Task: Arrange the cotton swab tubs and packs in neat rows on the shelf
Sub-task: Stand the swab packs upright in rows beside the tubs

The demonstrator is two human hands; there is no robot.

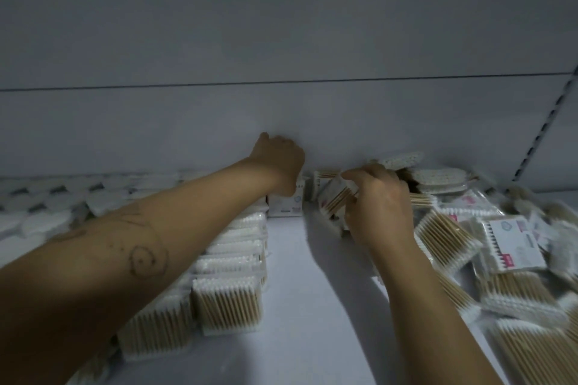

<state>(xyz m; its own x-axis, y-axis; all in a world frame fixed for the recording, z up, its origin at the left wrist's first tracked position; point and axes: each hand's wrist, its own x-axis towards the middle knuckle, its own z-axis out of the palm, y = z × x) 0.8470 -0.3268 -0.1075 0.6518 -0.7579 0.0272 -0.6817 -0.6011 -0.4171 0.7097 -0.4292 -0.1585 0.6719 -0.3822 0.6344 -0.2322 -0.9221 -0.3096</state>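
Observation:
On the white shelf, a neat row of cotton swab packs with wooden sticks runs from the front towards the back wall. My left hand reaches over the far end of that row, fingers curled down on a white boxed pack at the back. My right hand grips a tilted swab pack just right of it. A loose heap of swab packs lies to the right, some with white and red labels.
Rows of white packets fill the shelf's left side. The shelf's back wall stands right behind both hands. A slotted metal upright runs up at the right. A bare strip of shelf lies between the row and the heap.

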